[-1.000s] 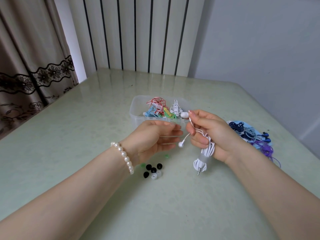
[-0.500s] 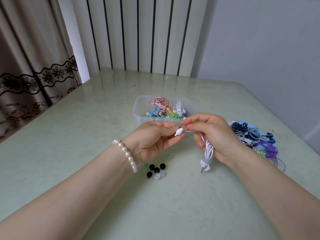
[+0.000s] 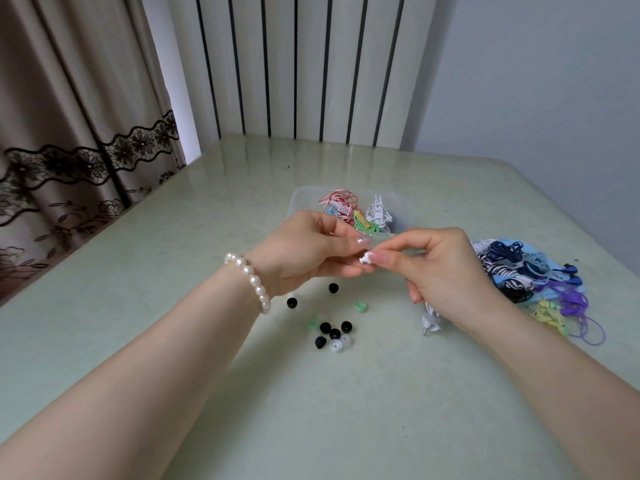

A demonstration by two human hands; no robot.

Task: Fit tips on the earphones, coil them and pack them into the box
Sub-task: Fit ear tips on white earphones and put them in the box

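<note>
Your right hand (image 3: 446, 268) has a pinch grip on the white earbud (image 3: 366, 260), coiled cable tucked in your palm (keeps it tidy); your left hand (image 3: 304, 252) pinches the tip against it. Box (image 3: 301, 202) sits just behind, spare tips (image 3: 334, 332) below on the table (image 3: 173, 271).
</note>
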